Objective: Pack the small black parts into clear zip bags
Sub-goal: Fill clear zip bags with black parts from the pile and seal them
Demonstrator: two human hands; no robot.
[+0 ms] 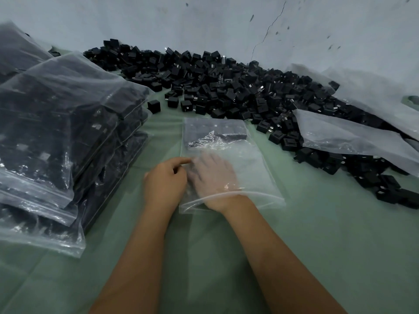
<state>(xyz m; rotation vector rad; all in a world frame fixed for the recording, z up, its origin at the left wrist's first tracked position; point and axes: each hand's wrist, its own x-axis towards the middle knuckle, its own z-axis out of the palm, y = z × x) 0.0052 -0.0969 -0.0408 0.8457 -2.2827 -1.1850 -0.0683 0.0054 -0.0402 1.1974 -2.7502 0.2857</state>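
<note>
A clear zip bag (256, 168) lies flat on the green cloth in front of me, its open mouth toward me. My right hand (210, 177) is inside the bag up to the wrist, blurred behind the plastic; whether it holds anything I cannot tell. My left hand (165, 182) pinches the bag's left edge between thumb and fingers. A few small black parts (226, 137) sit at the bag's far end. A big heap of loose black parts (226, 87) spreads along the wall behind.
A stack of filled zip bags (56, 132) stands at the left. Empty clear bags (353, 137) lie over the heap at the right. Loose parts (390, 189) trail toward the right edge. A pale wall (204, 23) closes the back. Green cloth (317, 234) covers the surface.
</note>
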